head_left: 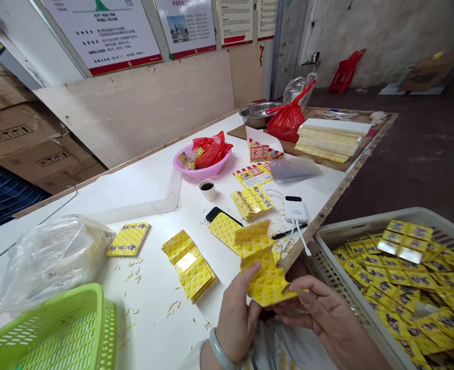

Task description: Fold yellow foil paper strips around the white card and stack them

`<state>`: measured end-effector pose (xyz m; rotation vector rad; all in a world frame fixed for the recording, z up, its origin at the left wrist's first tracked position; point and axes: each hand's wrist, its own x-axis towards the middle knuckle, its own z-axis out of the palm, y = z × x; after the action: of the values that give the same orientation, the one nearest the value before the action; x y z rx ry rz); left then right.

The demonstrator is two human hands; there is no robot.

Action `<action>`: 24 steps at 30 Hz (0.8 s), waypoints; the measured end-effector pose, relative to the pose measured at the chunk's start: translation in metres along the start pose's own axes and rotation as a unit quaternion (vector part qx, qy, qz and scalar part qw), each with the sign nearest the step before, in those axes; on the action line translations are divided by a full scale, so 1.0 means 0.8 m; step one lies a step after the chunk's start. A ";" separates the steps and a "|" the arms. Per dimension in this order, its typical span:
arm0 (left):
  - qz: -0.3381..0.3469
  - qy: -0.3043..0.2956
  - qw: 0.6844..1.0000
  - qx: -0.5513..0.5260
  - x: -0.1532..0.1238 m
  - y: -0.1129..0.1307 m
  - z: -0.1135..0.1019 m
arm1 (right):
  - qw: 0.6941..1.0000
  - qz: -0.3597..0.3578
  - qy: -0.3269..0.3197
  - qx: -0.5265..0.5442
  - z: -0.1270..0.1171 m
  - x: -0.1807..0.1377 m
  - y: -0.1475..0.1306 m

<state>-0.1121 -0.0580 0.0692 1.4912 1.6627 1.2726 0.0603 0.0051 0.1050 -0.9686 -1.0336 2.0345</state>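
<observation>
My left hand [237,313] and my right hand [321,313] together hold a folded strip of yellow sachets [261,262] over the near edge of the white table [142,190]. Fingers of both hands pinch the strip's lower end. The strip rises in zigzag folds above my hands. More yellow sachet strips [190,264] lie on the table just left of my hands, and another flat sheet [129,239] lies further left. A white crate [327,241] at my right is filled with several loose yellow sachets [404,293].
A green basket [57,329] and a crumpled clear bag [50,257] sit at the near left. A pink bowl [202,167], small cup [207,189], power bank [294,209], red bag [286,121], metal bowl [256,113] and stacked sheets [330,139] lie further back. Cardboard boxes stand at far left.
</observation>
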 end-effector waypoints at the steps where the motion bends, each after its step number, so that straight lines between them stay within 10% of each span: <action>1: -0.018 -0.017 1.000 0.000 0.001 0.001 -0.003 | 1.000 -0.013 0.007 0.001 0.001 0.000 0.002; 7: -0.036 -0.010 0.971 -0.236 -0.004 0.020 -0.009 | 0.959 -0.249 0.074 -0.116 0.000 0.000 0.020; 11: 0.014 0.059 0.936 -0.347 -0.008 0.021 -0.001 | 0.952 -0.269 0.024 -0.142 0.002 0.004 0.028; 17: 0.003 0.246 0.925 -0.290 -0.006 0.036 0.003 | 0.950 -0.287 0.015 -0.119 0.043 0.036 0.031; 24: -0.024 0.410 0.905 -0.111 0.003 -0.002 -0.076 | 0.926 -0.286 -0.139 -0.204 0.147 0.129 0.042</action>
<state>-0.1669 -0.0726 0.0919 0.7884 1.9156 2.1621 -0.0979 0.0277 0.0923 -0.4768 -1.7112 1.5137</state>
